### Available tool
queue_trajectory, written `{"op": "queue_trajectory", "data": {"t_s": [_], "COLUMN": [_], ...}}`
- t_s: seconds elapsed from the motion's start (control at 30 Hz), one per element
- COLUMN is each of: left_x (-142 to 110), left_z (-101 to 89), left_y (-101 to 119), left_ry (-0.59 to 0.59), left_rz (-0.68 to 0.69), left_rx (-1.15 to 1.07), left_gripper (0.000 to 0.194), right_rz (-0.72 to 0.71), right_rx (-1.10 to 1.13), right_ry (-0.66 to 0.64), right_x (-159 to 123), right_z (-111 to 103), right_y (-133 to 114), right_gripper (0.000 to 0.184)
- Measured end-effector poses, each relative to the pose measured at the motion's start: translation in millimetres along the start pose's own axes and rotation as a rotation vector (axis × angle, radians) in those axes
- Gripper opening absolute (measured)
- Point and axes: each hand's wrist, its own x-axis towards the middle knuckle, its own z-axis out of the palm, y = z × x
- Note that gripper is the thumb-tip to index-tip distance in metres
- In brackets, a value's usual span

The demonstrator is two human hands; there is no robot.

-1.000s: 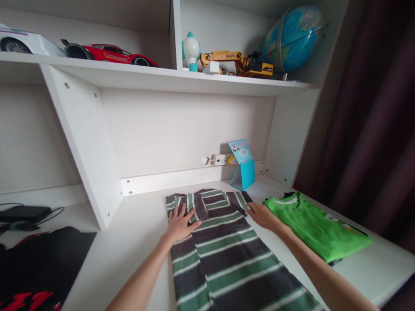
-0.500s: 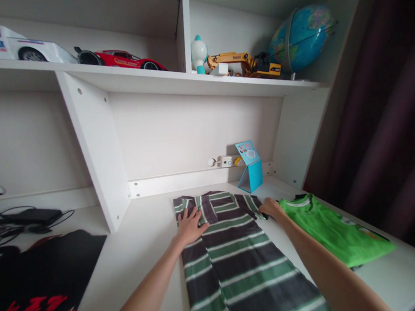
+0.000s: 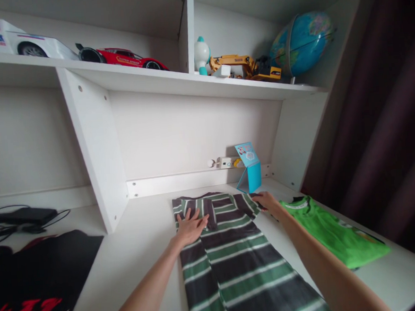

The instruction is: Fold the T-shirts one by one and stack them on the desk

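Observation:
A striped shirt [image 3: 243, 262] in green, dark grey and white lies on the white desk, its left side folded inward over the body. My left hand [image 3: 191, 226] rests flat on the folded part near the collar end, fingers spread. At the end of the right sleeve is my right hand [image 3: 266, 201], its fingers closed on the sleeve's edge. Beside my right forearm lies a folded green T-shirt [image 3: 330, 232].
A blue stand-up card [image 3: 253, 176] stands at the back near a power strip [image 3: 225, 162]. To the left are a black garment [image 3: 42, 281] and a black adapter with cables [image 3: 30, 216]. Above, a shelf [image 3: 152, 81] holds toy vehicles and a globe [image 3: 302, 42].
My right hand has shifted slightly up and left with the sleeve's edge, and the sleeve lies a little differently. My left hand stays on the folded part.

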Motion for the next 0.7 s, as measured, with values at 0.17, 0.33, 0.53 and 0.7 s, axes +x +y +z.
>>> {"op": "queue_trajectory", "data": {"t_s": [0.17, 0.33, 0.53, 0.7], "left_x": [5, 13, 16, 15], "left_z": [7.1, 11.5, 11.5, 10.1], "left_y": [-4, -14, -19, -15], "left_ry": [0.037, 0.203, 0.320, 0.309], "left_rz": [0.006, -0.116, -0.176, -0.148], "left_rx": [-0.037, -0.304, -0.390, -0.287], "left_gripper": [0.052, 0.052, 0.049, 0.044], "right_rz": [-0.266, -0.518, -0.685, -0.672], "right_rx": [-0.184, -0.301, -0.391, -0.465], "right_ry": [-0.007, -0.096, -0.233, -0.289], "right_x": [-21, -77, -137, -169], "right_z": [21, 88, 125, 52], "right_y": [-47, -86, -87, -36], "right_gripper": [0.023, 0.019, 0.032, 0.043]}}
